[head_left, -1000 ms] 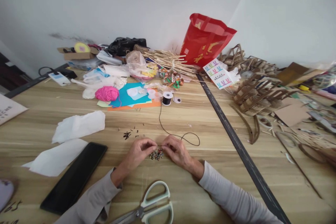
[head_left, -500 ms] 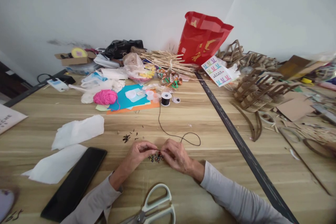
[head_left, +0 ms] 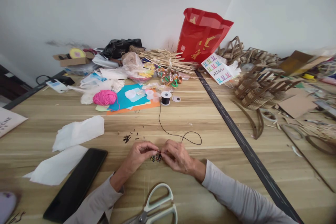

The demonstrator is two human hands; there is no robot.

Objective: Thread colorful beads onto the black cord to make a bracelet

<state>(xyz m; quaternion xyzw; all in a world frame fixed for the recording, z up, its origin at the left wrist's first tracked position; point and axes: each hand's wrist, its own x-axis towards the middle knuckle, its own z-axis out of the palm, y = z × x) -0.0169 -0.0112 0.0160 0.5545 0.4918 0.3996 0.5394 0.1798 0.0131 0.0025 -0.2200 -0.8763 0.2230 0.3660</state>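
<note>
My left hand [head_left: 143, 152] and my right hand [head_left: 177, 155] meet fingertip to fingertip just above the table, both closed in a pinch. A short dark bit of the black cord [head_left: 172, 134] shows between them; its exact end is too small to make out. From behind my right hand the cord loops out and runs back to a white-flanged spool [head_left: 165, 98]. Right below my fingertips lies a small cluster of dark, multicoloured beads [head_left: 156, 158], partly covered by the hands. Scissors [head_left: 159, 204] with pale handles rest nearer to me.
Short black pieces [head_left: 127, 138] lie beyond my left hand. To the left are white paper sheets [head_left: 78, 133] and a black flat slab [head_left: 76, 185]. Pink yarn [head_left: 105, 97], a red bag [head_left: 202, 38] and sticks [head_left: 168, 57] stand behind; small woven baskets [head_left: 254, 94] crowd the right.
Both hands stay nearly in place, still pinching, with their fingertips slightly closer together. The view has shifted a little; nothing is plainly picked up or let go.
</note>
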